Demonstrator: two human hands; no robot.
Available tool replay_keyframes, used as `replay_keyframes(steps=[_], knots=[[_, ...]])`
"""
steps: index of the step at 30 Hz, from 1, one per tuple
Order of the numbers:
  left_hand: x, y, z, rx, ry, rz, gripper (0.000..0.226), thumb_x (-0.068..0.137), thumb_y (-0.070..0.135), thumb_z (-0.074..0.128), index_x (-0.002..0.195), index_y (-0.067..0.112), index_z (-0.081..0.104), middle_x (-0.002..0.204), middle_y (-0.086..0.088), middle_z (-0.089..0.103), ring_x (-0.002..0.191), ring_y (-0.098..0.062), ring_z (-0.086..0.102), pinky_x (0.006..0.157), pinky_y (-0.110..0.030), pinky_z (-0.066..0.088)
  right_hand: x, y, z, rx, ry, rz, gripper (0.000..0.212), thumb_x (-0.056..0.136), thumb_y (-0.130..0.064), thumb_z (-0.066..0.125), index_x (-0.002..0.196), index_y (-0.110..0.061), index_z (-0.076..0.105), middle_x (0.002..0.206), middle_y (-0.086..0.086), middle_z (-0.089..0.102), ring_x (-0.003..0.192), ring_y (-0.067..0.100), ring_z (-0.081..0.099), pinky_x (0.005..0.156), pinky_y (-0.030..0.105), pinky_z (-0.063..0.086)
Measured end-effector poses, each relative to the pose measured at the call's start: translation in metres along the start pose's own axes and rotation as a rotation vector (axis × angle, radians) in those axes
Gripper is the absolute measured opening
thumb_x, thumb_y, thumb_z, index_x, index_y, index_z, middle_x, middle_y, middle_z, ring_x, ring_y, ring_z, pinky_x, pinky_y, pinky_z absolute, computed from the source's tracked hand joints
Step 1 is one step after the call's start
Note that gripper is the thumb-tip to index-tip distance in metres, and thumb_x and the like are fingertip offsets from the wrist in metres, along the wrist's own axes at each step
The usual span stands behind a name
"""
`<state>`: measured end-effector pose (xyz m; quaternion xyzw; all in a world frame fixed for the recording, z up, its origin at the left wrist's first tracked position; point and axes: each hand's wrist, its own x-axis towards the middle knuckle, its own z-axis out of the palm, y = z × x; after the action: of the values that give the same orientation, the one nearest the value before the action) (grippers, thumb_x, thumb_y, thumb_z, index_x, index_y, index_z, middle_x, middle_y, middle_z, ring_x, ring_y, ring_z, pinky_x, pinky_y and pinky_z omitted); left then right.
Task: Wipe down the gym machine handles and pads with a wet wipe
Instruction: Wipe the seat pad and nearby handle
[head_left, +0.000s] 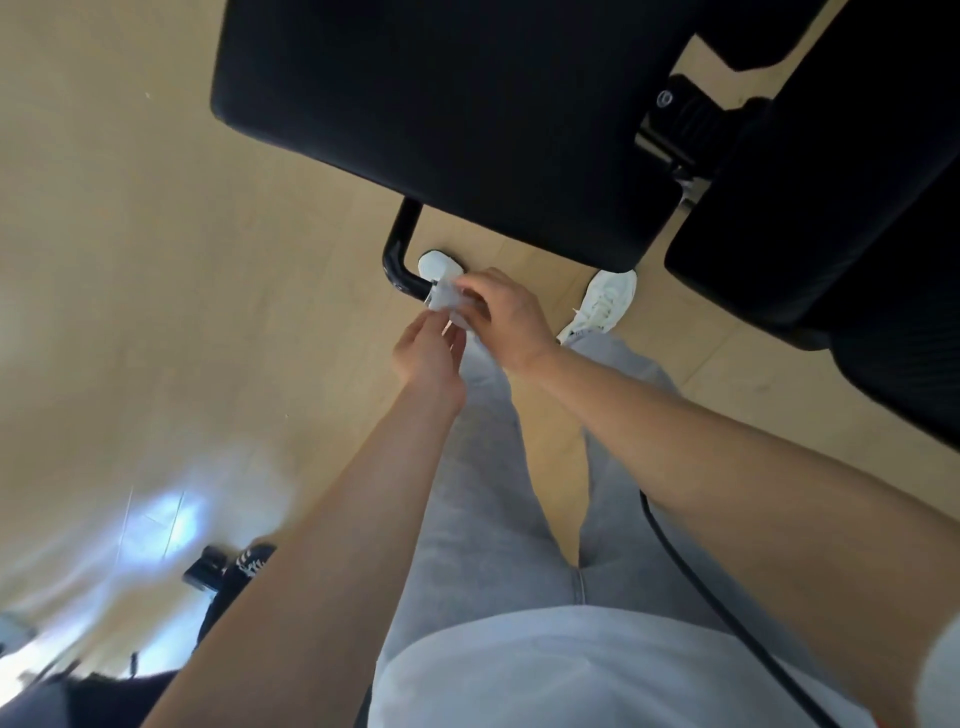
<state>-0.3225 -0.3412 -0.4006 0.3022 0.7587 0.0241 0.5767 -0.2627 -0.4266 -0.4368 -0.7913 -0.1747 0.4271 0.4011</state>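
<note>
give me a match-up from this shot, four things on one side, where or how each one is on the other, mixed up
Things:
1. wet wipe
2. seat pad
3. laced shoe
4. metal tube

Descriptions:
a. black, bent, coming out from under the pad's near edge
b. white, on the wooden floor
c. pinched between left hand and right hand
d. broad, black, top of the view

Pairs: 1-c, 2-d, 3-b, 4-a

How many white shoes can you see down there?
2. One white shoe sits by the black frame tube, partly hidden behind the wet wipe. The other is to its right, its toe under the seat pad.
</note>
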Motion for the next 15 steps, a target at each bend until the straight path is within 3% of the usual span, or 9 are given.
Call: replay_keyframes(steps=[2,5,8,12,15], knots=[[0.001,-0.004,0.001,0.012,-0.033,-0.017,0.027,0.090,-0.001,0.069,0.117,-0.001,0.071,0.106,-0.019,0.076,0.087,-0.020,0.076,0.074,-0.022,0.059,-0.003,0.013,-0.003,-0.001,0.019,0.045,0.021,0.096,-0.014,0.068,0.116,-0.010,0.072,0.110,0.009,0.069,0.097,0.026,0.065,0.086,0.034,0.053],[-0.001,-0.012,0.001,0.059,-0.110,-0.049,0.009,0.096,0.003,0.067,0.103,0.001,0.072,0.097,-0.016,0.075,0.092,-0.023,0.074,0.080,-0.025,0.061,-0.010,0.028,-0.008,0.015,0.013,0.098,0.021,0.096,-0.011,0.068,0.116,-0.009,0.074,0.111,0.009,0.072,0.099,0.024,0.066,0.087,0.026,0.048],[-0.006,-0.022,0.002,0.094,-0.138,-0.100,0.019,0.099,0.006,0.066,0.115,-0.002,0.068,0.108,-0.019,0.073,0.103,-0.024,0.073,0.088,-0.026,0.060,-0.014,0.037,-0.013,-0.007,-0.012,0.153,0.023,0.095,-0.014,0.068,0.118,-0.010,0.074,0.114,0.007,0.073,0.102,0.022,0.067,0.087,0.021,0.045],[-0.003,-0.014,0.002,0.052,-0.102,-0.028,0.007,0.095,0.004,0.070,0.100,0.006,0.073,0.101,-0.014,0.075,0.104,-0.025,0.073,0.087,-0.026,0.060,-0.006,0.022,-0.015,0.064,-0.087,0.094,0.036,0.098,-0.033,0.067,0.130,-0.017,0.070,0.121,0.003,0.073,0.104,0.018,0.067,0.091,0.028,0.053],[0.001,-0.003,-0.001,-0.080,-0.094,0.026,0.023,0.095,0.005,0.070,0.118,0.007,0.071,0.108,-0.011,0.077,0.102,-0.019,0.075,0.079,-0.021,0.059,0.009,0.004,-0.009,0.071,-0.123,0.054,0.037,0.100,-0.043,0.061,0.131,-0.024,0.069,0.103,0.006,0.075,0.088,0.021,0.065,0.082,0.038,0.055]])
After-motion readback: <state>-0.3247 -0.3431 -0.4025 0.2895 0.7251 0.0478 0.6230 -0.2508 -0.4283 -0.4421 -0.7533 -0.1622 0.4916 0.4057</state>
